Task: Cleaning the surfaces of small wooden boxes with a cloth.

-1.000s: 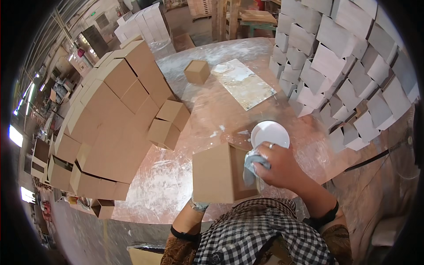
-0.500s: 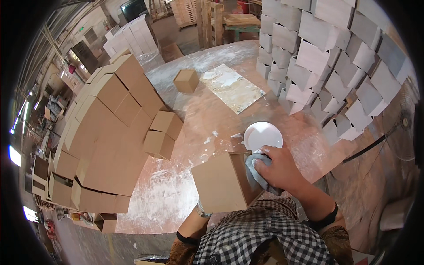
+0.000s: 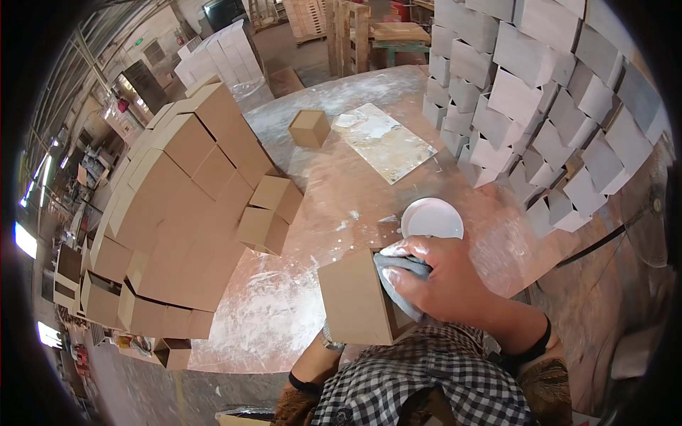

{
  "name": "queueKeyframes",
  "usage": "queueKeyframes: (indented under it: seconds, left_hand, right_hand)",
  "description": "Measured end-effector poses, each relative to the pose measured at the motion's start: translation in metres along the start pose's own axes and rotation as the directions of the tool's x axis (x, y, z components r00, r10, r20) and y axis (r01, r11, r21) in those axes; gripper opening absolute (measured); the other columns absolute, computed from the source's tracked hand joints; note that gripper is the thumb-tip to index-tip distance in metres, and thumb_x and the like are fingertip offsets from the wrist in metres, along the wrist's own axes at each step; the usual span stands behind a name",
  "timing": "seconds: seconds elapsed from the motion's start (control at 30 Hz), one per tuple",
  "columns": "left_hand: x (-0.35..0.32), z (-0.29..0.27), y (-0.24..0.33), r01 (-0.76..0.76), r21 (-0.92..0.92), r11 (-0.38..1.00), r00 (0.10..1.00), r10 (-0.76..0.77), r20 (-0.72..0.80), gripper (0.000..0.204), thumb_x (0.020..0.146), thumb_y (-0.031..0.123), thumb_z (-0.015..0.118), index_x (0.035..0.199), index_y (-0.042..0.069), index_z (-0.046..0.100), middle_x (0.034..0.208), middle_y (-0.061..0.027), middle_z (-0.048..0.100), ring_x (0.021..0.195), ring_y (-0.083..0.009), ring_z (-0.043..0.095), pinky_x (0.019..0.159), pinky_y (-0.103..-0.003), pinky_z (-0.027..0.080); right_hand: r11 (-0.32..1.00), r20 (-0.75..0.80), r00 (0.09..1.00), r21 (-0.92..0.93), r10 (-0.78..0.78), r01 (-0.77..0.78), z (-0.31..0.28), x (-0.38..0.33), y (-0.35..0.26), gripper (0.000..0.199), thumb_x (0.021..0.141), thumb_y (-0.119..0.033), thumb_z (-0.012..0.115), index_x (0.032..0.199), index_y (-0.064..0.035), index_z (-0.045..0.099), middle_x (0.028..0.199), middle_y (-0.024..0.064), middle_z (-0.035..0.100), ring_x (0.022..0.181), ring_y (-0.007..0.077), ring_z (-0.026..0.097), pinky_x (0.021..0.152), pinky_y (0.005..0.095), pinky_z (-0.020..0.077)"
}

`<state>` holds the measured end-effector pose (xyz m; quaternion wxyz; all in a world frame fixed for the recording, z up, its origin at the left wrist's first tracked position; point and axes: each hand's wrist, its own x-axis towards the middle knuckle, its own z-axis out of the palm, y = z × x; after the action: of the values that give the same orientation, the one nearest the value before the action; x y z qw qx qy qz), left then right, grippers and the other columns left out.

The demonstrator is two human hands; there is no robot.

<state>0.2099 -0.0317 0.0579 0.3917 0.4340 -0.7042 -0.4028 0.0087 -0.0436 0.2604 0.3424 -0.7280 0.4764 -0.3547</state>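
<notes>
A brown open-sided box is held tilted in front of my chest, over the near part of the table. My left hand reaches behind it from below and supports it; the fingers are hidden by the box, and only the wrist area shows. White-smeared fingers of my right hand are closed round a grey-blue cloth, which presses against the box's open rim. Just beyond that hand stands a round white tub with whitish contents.
Stacked brown boxes rise on the left, with a lone box farther back. A stained board lies on the white-smeared table. At right stands a tall stack of grey-white boxes, with a fan beside it.
My right hand and the cloth have shifted left along the box's rim, now covering more of its opening. The view has turned slightly, moving the surroundings a little to the right.
</notes>
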Motion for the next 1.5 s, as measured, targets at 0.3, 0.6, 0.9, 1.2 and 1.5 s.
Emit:
queueKeyframes:
  seconds: [0.3, 0.6, 0.9, 1.2, 1.5]
  left_hand:
    - [-0.002, -0.006, -0.002, 0.014, -0.025, 1.000, 1.000, -0.015, -0.027, 0.043, 0.085, 0.019, 0.058, 0.124, 0.005, 0.046, 0.120, -0.0084, 0.051, 0.110, -0.0182, 0.049, 0.090, -0.031, 0.043]
    - [-0.003, -0.003, 0.004, -0.003, -0.012, 1.000, 1.000, 0.003, -0.021, 0.044, 0.085, 0.020, 0.058, 0.125, 0.005, 0.046, 0.121, -0.0085, 0.050, 0.110, -0.0182, 0.048, 0.090, -0.031, 0.043]
    - [-0.005, 0.005, 0.005, -0.032, -0.014, 0.999, 0.999, 0.032, -0.004, 0.045, 0.085, 0.020, 0.058, 0.125, 0.005, 0.045, 0.122, -0.0086, 0.049, 0.111, -0.0181, 0.048, 0.090, -0.031, 0.043]
    - [-0.002, 0.004, 0.012, -0.044, -0.042, 0.998, 0.999, 0.043, -0.004, 0.045, 0.085, 0.020, 0.058, 0.125, 0.005, 0.045, 0.123, -0.0087, 0.049, 0.112, -0.0181, 0.047, 0.090, -0.031, 0.043]
    - [0.002, 0.006, 0.016, -0.042, -0.143, 0.989, 0.999, 0.038, -0.030, 0.046, 0.085, 0.021, 0.058, 0.126, 0.005, 0.045, 0.124, -0.0087, 0.048, 0.112, -0.0180, 0.047, 0.090, -0.031, 0.043]
  right_hand:
    - [0.745, 0.375, 0.687, 0.015, -0.623, 0.667, -0.003, -0.016, -0.005, 0.020, 0.066, -0.013, 0.068, 0.082, -0.0070, 0.056, 0.084, 0.0040, 0.059, 0.077, 0.0212, 0.056, 0.063, 0.0330, 0.0480]
    - [0.755, 0.224, 0.791, -0.240, -0.569, 0.611, -0.002, -0.006, 0.006, 0.021, 0.066, -0.011, 0.068, 0.085, -0.0061, 0.062, 0.079, 0.0072, 0.062, 0.064, 0.0219, 0.056, 0.053, 0.0327, 0.0467]
    - [0.976, -0.055, 0.974, 0.004, -0.218, 0.218, 0.009, 0.005, 0.005, 0.017, 0.066, -0.008, 0.064, 0.081, -0.0014, 0.062, 0.069, 0.0112, 0.058, 0.061, 0.0232, 0.057, 0.056, 0.0322, 0.0450]
    - [0.818, 0.322, 0.757, 0.117, -0.568, 0.564, 0.003, -0.005, 0.004, 0.019, 0.071, -0.017, 0.063, 0.088, -0.0075, 0.062, 0.073, 0.0082, 0.059, 0.070, 0.0254, 0.057, 0.058, 0.0354, 0.0463]
    - [0.828, 0.546, 0.650, 0.163, -0.529, 0.537, -0.009, -0.005, -0.017, 0.020, 0.072, -0.020, 0.062, 0.087, -0.0082, 0.058, 0.072, 0.0083, 0.057, 0.074, 0.0253, 0.057, 0.058, 0.0364, 0.0466]
